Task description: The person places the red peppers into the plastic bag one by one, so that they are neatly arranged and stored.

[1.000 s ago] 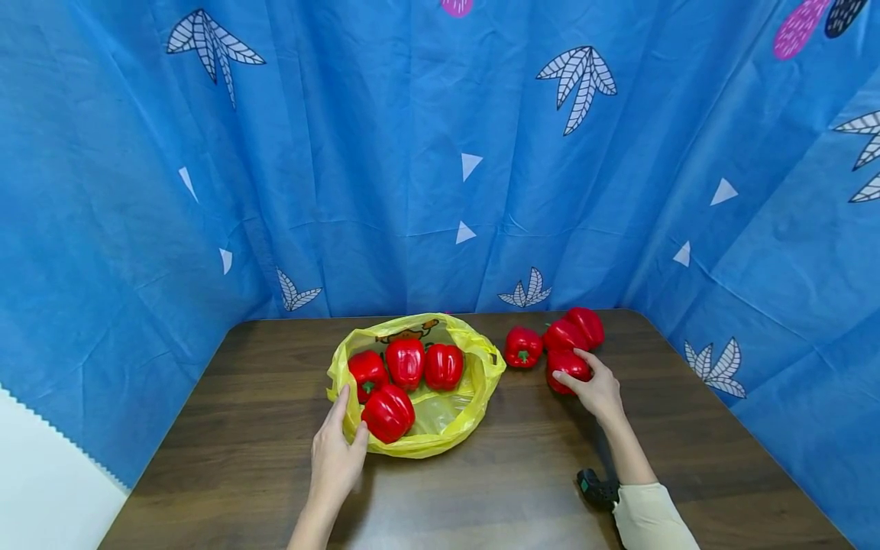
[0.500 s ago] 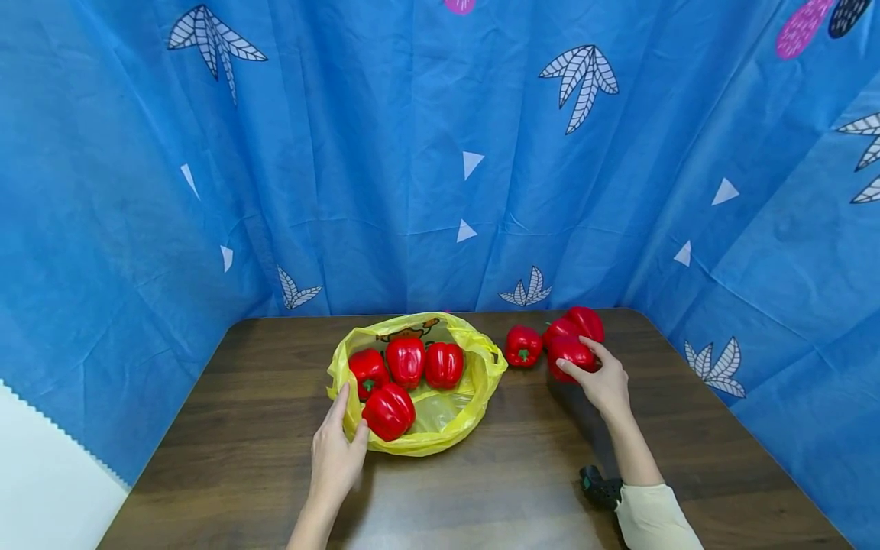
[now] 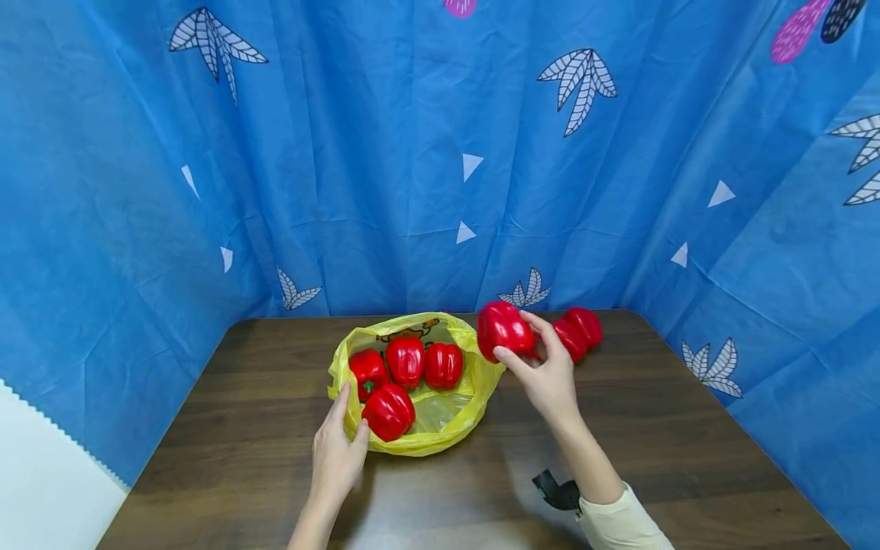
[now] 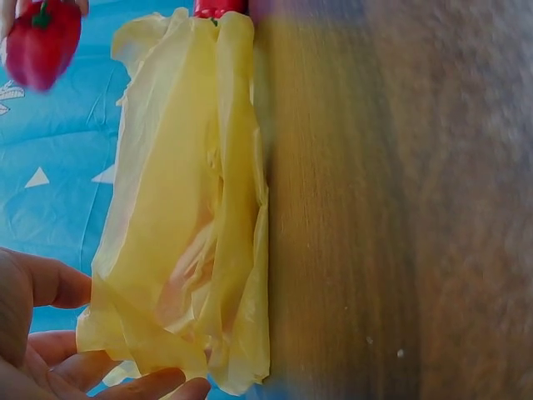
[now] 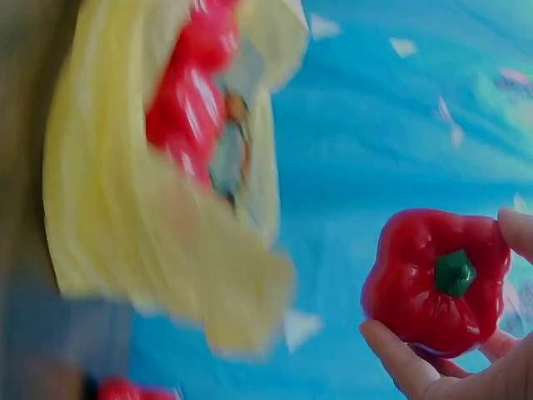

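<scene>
A red bell pepper (image 3: 504, 330) is gripped between the thumb and fingers of my right hand (image 3: 550, 378), raised beside the bag's right rim. Its green stem (image 5: 455, 272) faces the right wrist camera. My left hand (image 3: 335, 458) holds the left side of a yellow plastic bag (image 3: 440, 443), its thumb and fingers around the edge in the left wrist view. The bag's mouth is wide, and several red bell peppers (image 3: 406, 363) lie inside, one (image 3: 388, 412) close to my left thumb.
Two more bell peppers (image 3: 583, 328) lie together at the back right of the brown wooden table (image 3: 227, 443). Another pepper is mostly hidden behind my right hand. A blue patterned curtain (image 3: 385, 153) hangs behind the table and along its sides.
My right hand has lifted the bell pepper from the group on the right and carried it left to the bag's rim. The left hand and bag have stayed in place.
</scene>
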Tool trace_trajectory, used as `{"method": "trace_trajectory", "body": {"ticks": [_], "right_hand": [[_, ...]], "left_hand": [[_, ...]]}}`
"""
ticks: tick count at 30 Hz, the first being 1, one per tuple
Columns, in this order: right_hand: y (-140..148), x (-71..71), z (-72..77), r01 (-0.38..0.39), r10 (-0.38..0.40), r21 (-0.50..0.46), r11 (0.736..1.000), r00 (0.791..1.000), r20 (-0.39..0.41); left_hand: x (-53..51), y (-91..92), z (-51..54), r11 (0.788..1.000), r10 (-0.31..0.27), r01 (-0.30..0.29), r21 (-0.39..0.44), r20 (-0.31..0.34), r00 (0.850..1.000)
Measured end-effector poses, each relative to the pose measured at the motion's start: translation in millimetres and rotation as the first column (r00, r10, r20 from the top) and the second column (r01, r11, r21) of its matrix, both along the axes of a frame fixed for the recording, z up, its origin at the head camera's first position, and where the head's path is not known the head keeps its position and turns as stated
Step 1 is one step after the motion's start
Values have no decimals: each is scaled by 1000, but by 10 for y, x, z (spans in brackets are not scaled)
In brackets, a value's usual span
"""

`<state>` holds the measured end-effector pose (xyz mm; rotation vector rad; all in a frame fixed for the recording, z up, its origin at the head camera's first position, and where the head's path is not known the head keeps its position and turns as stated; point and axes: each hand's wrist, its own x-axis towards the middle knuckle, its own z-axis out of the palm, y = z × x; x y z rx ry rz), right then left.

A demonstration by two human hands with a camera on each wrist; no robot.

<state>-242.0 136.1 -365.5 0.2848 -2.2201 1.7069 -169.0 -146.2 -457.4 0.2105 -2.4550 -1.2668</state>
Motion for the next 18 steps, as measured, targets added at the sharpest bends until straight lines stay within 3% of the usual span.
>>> {"method": "trace_trajectory", "body": {"ticks": [4,11,18], "right_hand": [[-345,-2,-185,-85,84,51,995,996,15],[-681,-12,-584,-138,129,180,974,990,56],[-800,-38,-755,-168,145,261,951,984,105]], "left_hand": [[10,-3,-2,1000,-1,1,1,-4,1000],[16,15,-22,1000,1,-1,-3,-20,1000],[8,-4,-3,1000,6,-6,-14,-29,1000]]}}
